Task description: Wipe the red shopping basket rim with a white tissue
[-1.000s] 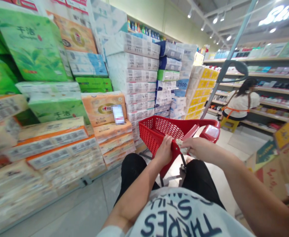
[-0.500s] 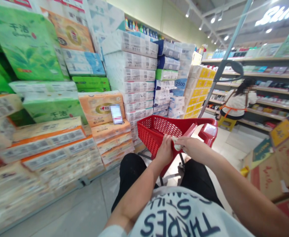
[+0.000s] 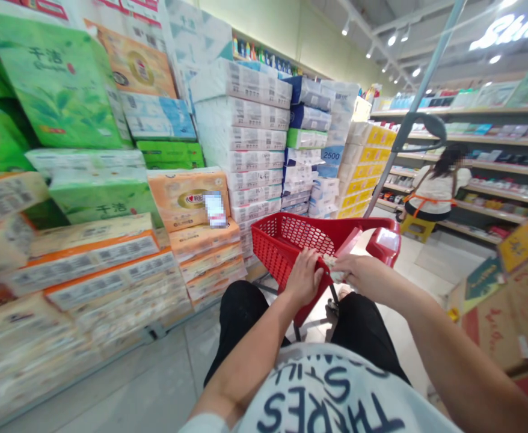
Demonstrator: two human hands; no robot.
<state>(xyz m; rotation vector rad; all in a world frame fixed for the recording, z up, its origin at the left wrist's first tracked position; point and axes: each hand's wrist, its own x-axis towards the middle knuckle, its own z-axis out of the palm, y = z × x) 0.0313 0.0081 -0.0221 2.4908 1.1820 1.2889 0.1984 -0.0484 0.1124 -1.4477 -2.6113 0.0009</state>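
Note:
A red plastic shopping cart (image 3: 268,243) with a perforated basket stands right before my knees. My left hand (image 3: 304,278) is closed over the near rim of its basket, fingers on the inner side and the thumb nearer me. Just right of it, my right hand (image 3: 356,273) pinches a crumpled whitish cloth or wipe (image 3: 329,262) against the rim by the corner. Part of the cloth is hidden beneath the fingers. The cart's red handle (image 3: 383,245) lies beyond my right hand.
Stacked tissue packs (image 3: 192,198) fill the left, with a blurred white card (image 3: 214,208) on an orange pack. Taller white packs (image 3: 255,138) rise behind the cart. A person (image 3: 435,186) sits on a yellow stool by the shelves. Cardboard boxes (image 3: 512,300) stand at right.
My hands have moved apart a little. The left hand has gone from beside the cloth onto the basket rim, while the right has shifted slightly right with the cloth.

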